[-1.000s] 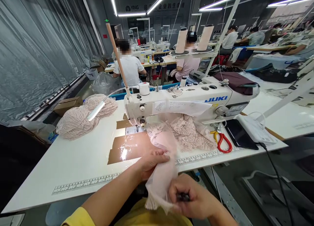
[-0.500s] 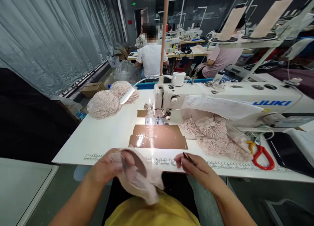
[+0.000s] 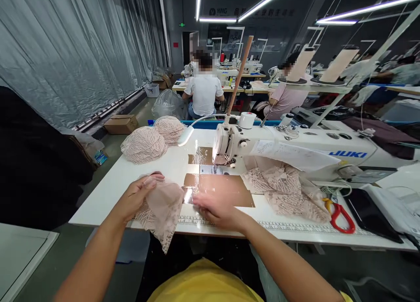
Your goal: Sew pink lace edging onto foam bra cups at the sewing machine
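Pink lace is hanging tip-down from the gripping left hand. Right of it, the right hand is blurring, grip unclear

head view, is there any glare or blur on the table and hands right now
Head view: white glare on the brown panel; head view: right hand smeared by blur, left hand clearer; head view: ceiling tubes glow brightly against the dark background.
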`<state>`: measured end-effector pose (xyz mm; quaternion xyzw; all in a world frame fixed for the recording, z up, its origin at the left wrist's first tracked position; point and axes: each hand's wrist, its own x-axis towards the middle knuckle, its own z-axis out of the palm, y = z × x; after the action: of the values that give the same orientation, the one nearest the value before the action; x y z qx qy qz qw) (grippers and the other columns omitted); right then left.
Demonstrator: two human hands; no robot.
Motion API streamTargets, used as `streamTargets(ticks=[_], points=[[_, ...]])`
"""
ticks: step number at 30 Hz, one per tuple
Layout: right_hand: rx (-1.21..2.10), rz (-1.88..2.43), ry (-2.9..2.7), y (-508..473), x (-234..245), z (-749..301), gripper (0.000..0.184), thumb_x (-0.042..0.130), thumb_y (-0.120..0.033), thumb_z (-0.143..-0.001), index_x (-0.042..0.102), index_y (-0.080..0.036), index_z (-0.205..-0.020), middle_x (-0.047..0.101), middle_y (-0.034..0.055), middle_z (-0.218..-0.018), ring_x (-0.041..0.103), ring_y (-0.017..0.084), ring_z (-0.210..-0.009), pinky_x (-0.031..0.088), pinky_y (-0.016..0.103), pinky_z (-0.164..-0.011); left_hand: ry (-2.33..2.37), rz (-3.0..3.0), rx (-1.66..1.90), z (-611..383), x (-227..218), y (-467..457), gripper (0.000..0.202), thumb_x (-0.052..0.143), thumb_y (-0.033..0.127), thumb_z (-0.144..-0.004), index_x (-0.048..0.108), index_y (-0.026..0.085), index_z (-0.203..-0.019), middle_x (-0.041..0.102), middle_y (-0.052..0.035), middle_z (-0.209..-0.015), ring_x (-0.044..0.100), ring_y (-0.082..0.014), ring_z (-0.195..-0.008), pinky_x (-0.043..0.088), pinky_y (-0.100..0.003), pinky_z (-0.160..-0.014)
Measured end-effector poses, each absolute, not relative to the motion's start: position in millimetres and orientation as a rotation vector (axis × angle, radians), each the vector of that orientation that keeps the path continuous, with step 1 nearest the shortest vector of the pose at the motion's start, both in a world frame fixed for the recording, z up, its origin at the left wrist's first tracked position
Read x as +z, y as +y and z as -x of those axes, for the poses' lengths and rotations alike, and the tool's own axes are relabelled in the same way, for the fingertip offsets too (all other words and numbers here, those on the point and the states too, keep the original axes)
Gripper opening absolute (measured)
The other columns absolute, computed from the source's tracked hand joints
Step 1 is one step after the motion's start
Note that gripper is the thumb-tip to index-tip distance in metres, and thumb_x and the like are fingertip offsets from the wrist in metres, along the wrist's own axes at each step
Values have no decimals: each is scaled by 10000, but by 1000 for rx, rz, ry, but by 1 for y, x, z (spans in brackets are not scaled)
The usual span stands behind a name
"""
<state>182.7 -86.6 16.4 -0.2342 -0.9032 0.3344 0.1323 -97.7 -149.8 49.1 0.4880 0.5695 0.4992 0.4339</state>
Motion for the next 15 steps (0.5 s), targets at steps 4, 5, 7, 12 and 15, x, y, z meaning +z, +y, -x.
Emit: streamTargets(ticks=[4,5,7,12,15], points=[[1610,698,-2195,-107,14,-203,431,341,-447,-982,489,-203,-1306,636,44,-894,576,133,-699,466,288,-690,1341,-1063,1360,110,52,-152,514,739,446,-720,630,158,-1132,655,-110,-1100,630,-249,-959,520,-310,-805],[1632,755,-2107,-106,15,-205,482,355,-491,-969,479,-188,-1324,604,26,-819,529,115,-619,444,268,-621,1339,-1079,1347,109,51,-150,525,748,435,-713,626,169,-1149,648,-108,-1128,628,-250,-970,520,-313,-813],[1579,830,-2029,-103,19,-205,553,376,-546,-946,491,-165,-1331,522,-1,-729,449,103,-577,390,244,-553,1341,-1207,1247,100,48,-144,496,748,421,-716,645,184,-1141,599,-106,-1248,593,-266,-1070,504,-324,-874],[1526,930,-2037,-95,33,-193,547,353,-568,-942,608,-189,-1245,511,15,-761,423,111,-637,356,234,-542,1188,-1562,884,66,41,-136,537,707,396,-756,588,184,-1235,607,-87,-1208,567,-249,-1086,474,-333,-901],[1574,958,-2032,-94,36,-184,537,495,-570,-878,638,-167,-1202,535,18,-760,419,110,-618,338,235,-522,1026,-1499,758,55,40,-136,530,671,411,-775,552,149,-1219,629,-57,-1010,594,-173,-831,482,-257,-700]])
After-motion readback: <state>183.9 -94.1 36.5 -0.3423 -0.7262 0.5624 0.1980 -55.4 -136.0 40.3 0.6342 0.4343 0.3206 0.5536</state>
